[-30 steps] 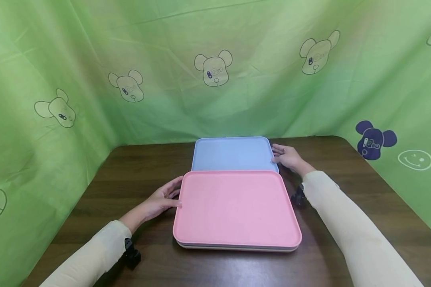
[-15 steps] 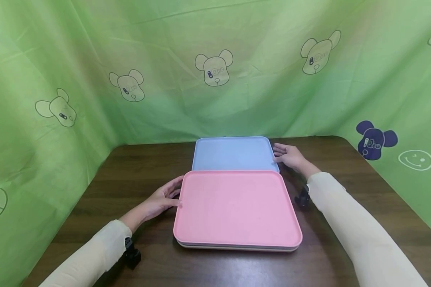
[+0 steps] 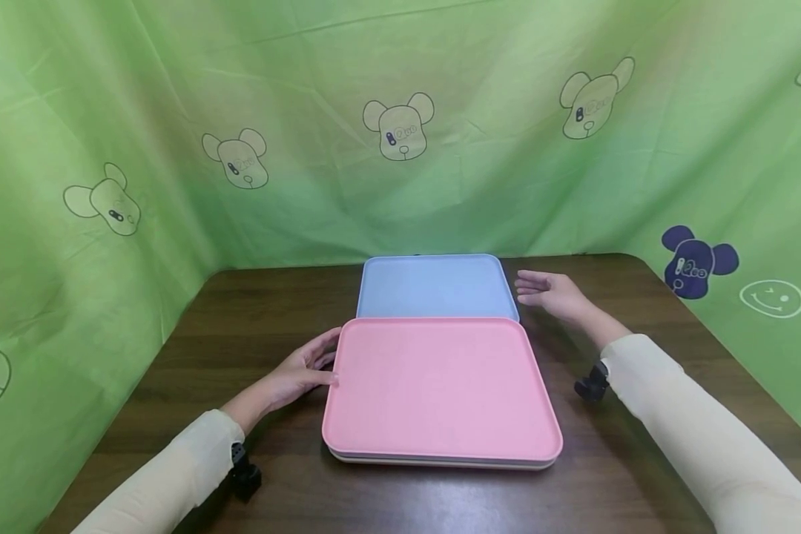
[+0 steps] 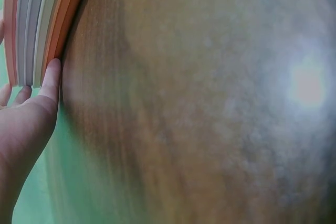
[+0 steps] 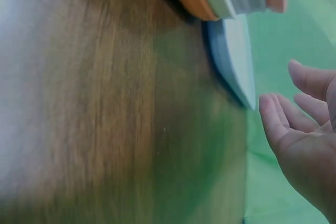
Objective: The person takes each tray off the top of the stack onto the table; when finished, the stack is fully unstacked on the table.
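Observation:
A pink tray lies on top of a stack of trays on the table. In the left wrist view, grey, pale and orange trays show under it. My left hand rests on the stack's left side, with the thumb at the pink rim and other fingers touching the tray edges. Behind the stack lies a light blue tray, its near part hidden by the pink one. My right hand holds nothing, fingers extended, just right of the blue tray and apart from it.
The dark wooden table carries the trays. A green curtain with printed bear heads hangs behind the table and along both sides. A small black device sits at my right wrist, and another is at the left.
My right hand has come off the blue tray's right edge and moved a little to the right. The left hand and the trays stay where they were.

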{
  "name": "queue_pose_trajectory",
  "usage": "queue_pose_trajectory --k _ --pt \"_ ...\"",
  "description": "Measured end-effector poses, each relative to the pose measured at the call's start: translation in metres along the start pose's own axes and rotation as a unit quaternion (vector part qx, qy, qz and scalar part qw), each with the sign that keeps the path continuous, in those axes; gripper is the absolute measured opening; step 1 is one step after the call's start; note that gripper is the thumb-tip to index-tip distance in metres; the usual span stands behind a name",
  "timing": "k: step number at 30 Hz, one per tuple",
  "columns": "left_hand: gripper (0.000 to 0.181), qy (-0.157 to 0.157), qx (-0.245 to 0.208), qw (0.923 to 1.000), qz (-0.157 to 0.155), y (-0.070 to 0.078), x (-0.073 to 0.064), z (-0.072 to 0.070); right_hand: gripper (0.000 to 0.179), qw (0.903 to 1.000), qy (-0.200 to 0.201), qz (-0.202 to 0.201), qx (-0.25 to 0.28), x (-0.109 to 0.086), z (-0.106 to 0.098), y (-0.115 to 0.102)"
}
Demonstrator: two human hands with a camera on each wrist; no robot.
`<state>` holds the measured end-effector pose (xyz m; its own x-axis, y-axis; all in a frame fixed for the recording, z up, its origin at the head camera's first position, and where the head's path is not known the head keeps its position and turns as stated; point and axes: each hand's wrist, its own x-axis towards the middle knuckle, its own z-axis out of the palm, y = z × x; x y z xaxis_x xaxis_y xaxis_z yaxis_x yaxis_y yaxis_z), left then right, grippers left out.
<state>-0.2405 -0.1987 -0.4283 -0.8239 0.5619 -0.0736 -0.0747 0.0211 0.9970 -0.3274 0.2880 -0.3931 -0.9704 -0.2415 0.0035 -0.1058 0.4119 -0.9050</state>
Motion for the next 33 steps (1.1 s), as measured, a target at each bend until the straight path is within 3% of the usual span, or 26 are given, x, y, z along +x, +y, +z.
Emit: queue_pose_trajectory --k 10,16,22,33 --pt "0.087 -0.001 0.001 1.0 -0.001 -0.003 0.001 0.0 0.059 0.9998 -0.011 -0.003 -0.014 -0.031 -0.005 -0.008" --pt "0.087 0.003 0.004 1.0 0.001 -0.002 0.001 0.0 0.062 0.9998 -0.016 -0.015 -0.002 -0.053 0.003 -0.01" --pt "0.086 0.0 0.008 1.0 0.005 -0.003 0.002 -0.001 0.062 0.9992 0.011 -0.036 0.013 -0.072 0.015 -0.007" --pt "0.085 -0.001 0.006 0.9999 0.008 -0.004 0.002 -0.004 0.057 0.9961 0.067 -0.057 -0.01 -0.101 0.037 0.0"
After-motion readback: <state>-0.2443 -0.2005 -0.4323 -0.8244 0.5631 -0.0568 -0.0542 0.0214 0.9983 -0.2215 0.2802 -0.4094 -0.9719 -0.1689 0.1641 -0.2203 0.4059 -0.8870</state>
